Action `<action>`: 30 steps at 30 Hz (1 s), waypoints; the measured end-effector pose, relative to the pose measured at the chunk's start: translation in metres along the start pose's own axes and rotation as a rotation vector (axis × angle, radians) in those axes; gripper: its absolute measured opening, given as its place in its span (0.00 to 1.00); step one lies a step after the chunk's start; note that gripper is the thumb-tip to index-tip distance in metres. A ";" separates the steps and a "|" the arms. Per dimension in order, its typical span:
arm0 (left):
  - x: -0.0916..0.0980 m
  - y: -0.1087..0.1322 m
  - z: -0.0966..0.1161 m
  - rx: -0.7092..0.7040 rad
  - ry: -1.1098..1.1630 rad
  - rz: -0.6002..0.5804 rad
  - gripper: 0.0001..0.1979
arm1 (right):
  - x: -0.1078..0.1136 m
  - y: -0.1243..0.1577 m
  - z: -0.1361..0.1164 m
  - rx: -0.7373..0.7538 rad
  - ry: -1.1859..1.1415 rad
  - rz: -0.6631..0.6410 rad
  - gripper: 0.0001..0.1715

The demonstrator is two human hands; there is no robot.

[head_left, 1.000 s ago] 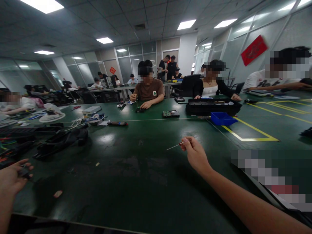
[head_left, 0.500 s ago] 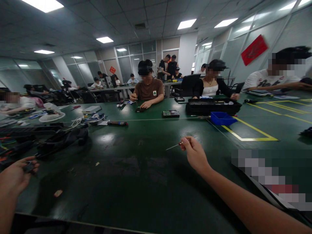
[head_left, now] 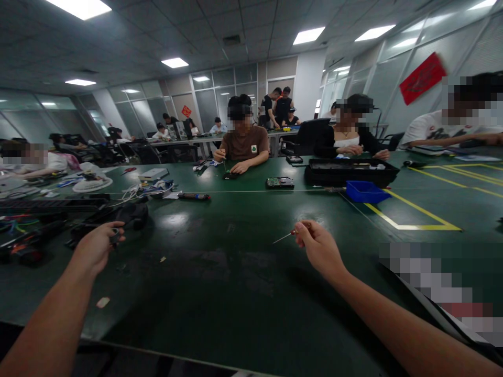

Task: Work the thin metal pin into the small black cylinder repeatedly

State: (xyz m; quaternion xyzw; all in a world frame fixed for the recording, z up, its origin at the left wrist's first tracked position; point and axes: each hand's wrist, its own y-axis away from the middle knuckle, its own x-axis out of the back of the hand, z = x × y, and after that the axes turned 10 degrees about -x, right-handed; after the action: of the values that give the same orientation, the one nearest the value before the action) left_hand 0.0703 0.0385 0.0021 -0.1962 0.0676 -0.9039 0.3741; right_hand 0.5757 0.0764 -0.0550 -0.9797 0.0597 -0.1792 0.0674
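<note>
We have the right hand [head_left: 319,246] closed on a screwdriver [head_left: 283,236] by its red handle, thin shaft sticking out toward the left and slightly down, over the green table [head_left: 220,309]. Left hand [head_left: 92,250]: fingers curled round a small dark object [head_left: 115,236] — too blurred for us to name. Just beyond that hand, a black bag-like item [head_left: 137,213]; nearer us than it, a pale scrap [head_left: 102,302]. Hands well apart, bare table between. Beyond the right hand we get a circuit-board unit [head_left: 280,182], and past it on the right a blue bin [head_left: 367,193] in front of a long black tray [head_left: 351,175]. Farther off, ahead between both hands — a co-worker in brown [head_left: 245,144], seated.
</note>
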 end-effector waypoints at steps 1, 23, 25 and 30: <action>-0.014 0.006 0.007 0.025 0.073 -0.054 0.18 | 0.000 -0.001 0.001 0.000 0.001 -0.001 0.21; -0.254 0.165 0.049 -0.556 0.003 -0.847 0.15 | 0.009 0.000 -0.005 0.014 -0.037 -0.004 0.18; -0.254 0.163 0.043 -0.625 0.028 -0.866 0.15 | 0.007 0.001 -0.005 0.017 -0.088 -0.007 0.17; -0.250 0.161 0.042 -0.659 0.061 -0.817 0.19 | 0.003 0.003 -0.003 0.043 -0.114 -0.063 0.17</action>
State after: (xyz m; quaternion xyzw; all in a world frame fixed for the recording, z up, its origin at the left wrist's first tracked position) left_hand 0.3525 0.1009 -0.0786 -0.2873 0.2774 -0.9121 -0.0925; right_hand 0.5774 0.0730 -0.0514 -0.9880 0.0211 -0.1263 0.0861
